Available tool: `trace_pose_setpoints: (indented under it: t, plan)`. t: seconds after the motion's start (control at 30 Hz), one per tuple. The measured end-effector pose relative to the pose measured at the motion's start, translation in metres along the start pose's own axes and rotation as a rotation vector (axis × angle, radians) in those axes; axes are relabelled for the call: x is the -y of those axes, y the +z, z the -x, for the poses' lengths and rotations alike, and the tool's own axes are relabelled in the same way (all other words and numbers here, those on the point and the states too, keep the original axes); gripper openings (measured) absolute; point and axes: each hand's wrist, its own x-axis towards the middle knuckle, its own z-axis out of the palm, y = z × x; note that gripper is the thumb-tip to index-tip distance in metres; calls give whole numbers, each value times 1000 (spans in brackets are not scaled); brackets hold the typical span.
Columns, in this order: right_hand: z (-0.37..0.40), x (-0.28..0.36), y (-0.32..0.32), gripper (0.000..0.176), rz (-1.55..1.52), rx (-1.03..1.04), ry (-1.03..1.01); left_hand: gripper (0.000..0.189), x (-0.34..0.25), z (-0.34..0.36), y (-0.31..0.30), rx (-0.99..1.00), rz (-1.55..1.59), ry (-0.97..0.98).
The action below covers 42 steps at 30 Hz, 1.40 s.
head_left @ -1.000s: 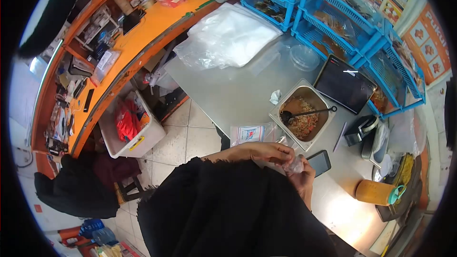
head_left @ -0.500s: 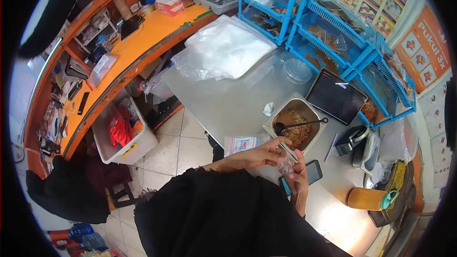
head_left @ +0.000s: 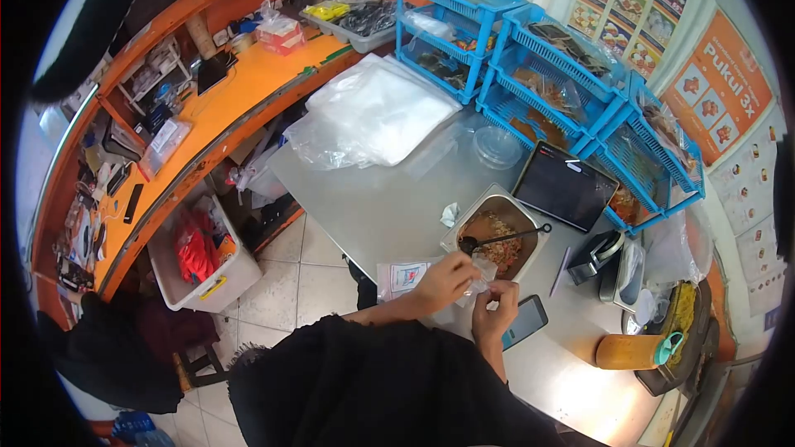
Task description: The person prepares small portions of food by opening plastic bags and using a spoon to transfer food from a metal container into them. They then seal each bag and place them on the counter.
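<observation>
A small clear plastic bag [head_left: 478,276] is stretched between my two hands at the near side of the steel table. My left hand [head_left: 445,283] pinches one side of it, fingers closed. On the other side, the fingers of my right hand [head_left: 495,308] are also closed on the plastic. Just beyond the bag stands a metal pan [head_left: 534,242] of chopped, reddish-brown food, with a black ladle [head_left: 505,237] resting in it. A phone [head_left: 527,322] lies beside my right hand. Left of my left hand is a printed plastic packet [head_left: 404,279].
A stack of clear plastic sheets [head_left: 373,112] covers the far left of the table. Behind the pan are a tablet [head_left: 566,186], a round clear container [head_left: 497,148] and blue racks [head_left: 546,87]. An orange bottle [head_left: 631,352] lies at the right. A white bin [head_left: 240,269] sits on the floor.
My hands have moved apart and slightly left, spreading the plastic bag between them. The whole view has shifted a little.
</observation>
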Motion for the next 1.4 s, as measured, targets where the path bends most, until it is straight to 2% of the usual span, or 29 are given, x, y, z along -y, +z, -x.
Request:
trace_pose_setpoints:
  t: [0.07, 0.1, 0.17, 0.23, 0.33, 0.37, 0.43, 0.47, 0.53, 0.77, 0.87, 0.97, 1.03, 1.07, 1.1, 1.13, 1.17, 1.23, 1.33, 1.4]
  plan:
    - [-2, -4, 7, 22, -56, -91, 55, 13, 0, 5, 3, 139, 92, -9]
    - [-5, -4, 6, 22, -56, -96, 50, 12, -1, 6, 5, 130, 105, 59]
    - [-11, -6, 0, 21, 9, 25, 84, 16, -4, 12, 9, 89, 75, 123]
    - [-11, -9, 2, 21, 38, -6, 21, 20, -7, 13, 13, 43, 45, 188]
    - [-13, 2, 8, 20, 122, -4, -93, 26, -12, 11, 14, -45, -19, -134]
    - [-14, 7, 10, 20, 182, 37, -146, 26, -10, 7, 12, -47, -19, -128]
    - [-8, 4, 16, 19, 173, 59, -108, 24, -2, -3, 3, -39, -57, -197]
    - [-6, 1, 19, 19, 164, 82, -65, 24, -1, -6, -1, -39, -61, -190]
    - [-6, 1, 20, 19, 167, 55, -53, 22, -1, -8, -5, -33, -61, -12]
    - [-5, -2, 14, 20, 141, -38, 27, 26, -1, 8, 7, 91, -10, 69]
    - [-2, -8, 11, 21, 129, -90, 11, 26, -3, 9, 9, 100, -64, 11]
    - [2, -17, 5, 22, 81, -108, 43, 28, -6, -4, 6, 120, -171, 121]
    - [2, -27, 0, 22, 40, -107, 82, 31, -12, -18, 5, 224, -59, 356]
    - [3, -33, -2, 21, -33, -110, 169, 31, -12, -20, 6, 231, -46, 366]
    - [4, -38, -5, 20, -106, -112, 256, 35, -12, -21, 7, 365, -29, 405]
    - [4, -43, -9, 20, -94, -122, 256, 39, -12, -23, 7, 497, -14, 444]
    - [3, -48, -13, 20, -151, -76, 273, 39, -13, -25, 5, 498, -4, 452]
    - [-4, -39, -21, 20, -205, -26, 292, 48, -17, -26, 1, 629, 24, 401]
    - [-17, 1, -31, 28, -116, 116, 339, 52, 5, -21, 4, 617, -17, 320]
    - [-18, 10, -30, 29, 196, -69, -36, 54, 7, -20, 3, 579, 8, 274]
